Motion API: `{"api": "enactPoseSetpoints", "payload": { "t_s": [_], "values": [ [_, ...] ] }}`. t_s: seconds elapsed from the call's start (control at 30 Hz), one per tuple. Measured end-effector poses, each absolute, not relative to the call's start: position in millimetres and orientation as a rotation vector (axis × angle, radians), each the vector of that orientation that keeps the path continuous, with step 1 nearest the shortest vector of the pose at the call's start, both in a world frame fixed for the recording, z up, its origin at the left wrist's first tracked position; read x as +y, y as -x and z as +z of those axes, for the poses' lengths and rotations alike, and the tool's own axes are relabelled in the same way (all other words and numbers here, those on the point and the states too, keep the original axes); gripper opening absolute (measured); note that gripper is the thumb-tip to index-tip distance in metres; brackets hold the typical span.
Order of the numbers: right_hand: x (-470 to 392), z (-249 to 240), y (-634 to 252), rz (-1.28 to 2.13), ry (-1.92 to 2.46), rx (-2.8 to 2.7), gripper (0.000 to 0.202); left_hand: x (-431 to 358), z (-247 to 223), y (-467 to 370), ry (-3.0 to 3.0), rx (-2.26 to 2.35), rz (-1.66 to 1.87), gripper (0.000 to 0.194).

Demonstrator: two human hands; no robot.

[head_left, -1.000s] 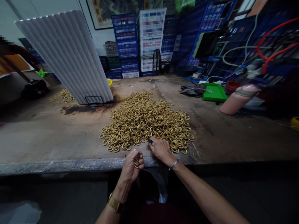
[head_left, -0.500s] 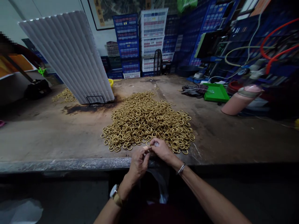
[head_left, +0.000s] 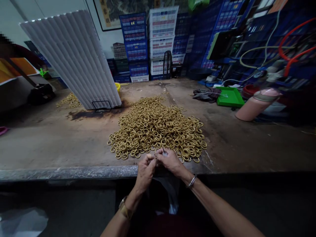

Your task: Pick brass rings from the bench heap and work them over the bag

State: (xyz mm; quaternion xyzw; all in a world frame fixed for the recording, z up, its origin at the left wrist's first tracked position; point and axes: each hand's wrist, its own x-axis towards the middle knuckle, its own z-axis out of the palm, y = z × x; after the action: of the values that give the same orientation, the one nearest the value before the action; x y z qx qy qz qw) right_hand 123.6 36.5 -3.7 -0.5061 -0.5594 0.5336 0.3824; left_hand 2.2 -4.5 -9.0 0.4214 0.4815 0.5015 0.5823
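Observation:
A broad heap of gold-coloured metal rings (head_left: 158, 125) lies on the worktable, its front edge just beyond my fingers. My left hand (head_left: 145, 171) is closed in a pinch at the table's near edge, thumb against forefinger; what sits between them is too small to make out, with a hint of gold there. Touching it at the fingertips, my right hand (head_left: 171, 162) is also closed. A thin dark tip (head_left: 163, 149) pokes up from its fingers, beside a small pale patch, so it seems to hold a slender tool whose kind I cannot tell.
A corrugated white panel (head_left: 71, 59) leans upright at left, with a smaller ring pile (head_left: 70, 100) behind it. On the right are a green tray (head_left: 230, 97), a pink cylinder (head_left: 256, 105) and hoses. Stacked crates (head_left: 135, 42) line the back. Another person is at far left.
My left hand has turned, its thumb now pressed up against the forefinger. My right fingers have shifted slightly left, and a thin dark tip now shows above them. The heap looks the same.

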Motion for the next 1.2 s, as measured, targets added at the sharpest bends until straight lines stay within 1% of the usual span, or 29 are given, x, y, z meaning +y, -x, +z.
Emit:
{"api": "enactPoseSetpoints", "payload": {
  "t_s": [0.1, 0.17, 0.43, 0.6, 0.7, 0.9, 1.03, 1.2],
  "values": [
    [37.4, -8.5, -123.4, 1.289, 1.321, -1.484, 0.020, -5.2, -7.9, -2.1, -0.909, 1.119, 1.093, 0.030],
    [37.7, -9.5, -123.5, 1.286, 1.327, -1.501, 0.019, -5.7, -8.1, -1.5, -0.893, 1.110, 1.084, 0.032],
    [36.2, -6.9, -123.3, 1.439, 1.292, -1.412, 0.019, -9.1, -11.1, 0.3, -0.821, 0.985, 1.111, 0.031],
    [34.6, -4.4, -122.2, 1.468, 1.264, -1.416, 0.018, -11.7, -10.8, 0.1, -0.711, 0.904, 1.132, 0.030],
    [35.3, -3.5, -121.7, 1.350, 1.284, -1.503, 0.016, -13.1, -9.9, 1.2, -0.650, 0.883, 1.135, 0.031],
    [30.0, -10.4, -122.8, 0.864, 1.333, -1.929, 0.019, -14.1, -5.2, 5.5, -0.616, 0.863, 1.135, 0.034],
    [23.2, -11.2, -123.8, 0.723, 1.285, -2.188, 0.013, -12.6, -10.4, 7.2, -0.705, 0.864, 1.157, 0.031],
    [20.5, -6.1, -124.2, 0.602, 1.339, -2.355, 0.017, -10.1, -15.2, 9.4, -0.864, 0.945, 1.150, 0.031]
  ]
}}
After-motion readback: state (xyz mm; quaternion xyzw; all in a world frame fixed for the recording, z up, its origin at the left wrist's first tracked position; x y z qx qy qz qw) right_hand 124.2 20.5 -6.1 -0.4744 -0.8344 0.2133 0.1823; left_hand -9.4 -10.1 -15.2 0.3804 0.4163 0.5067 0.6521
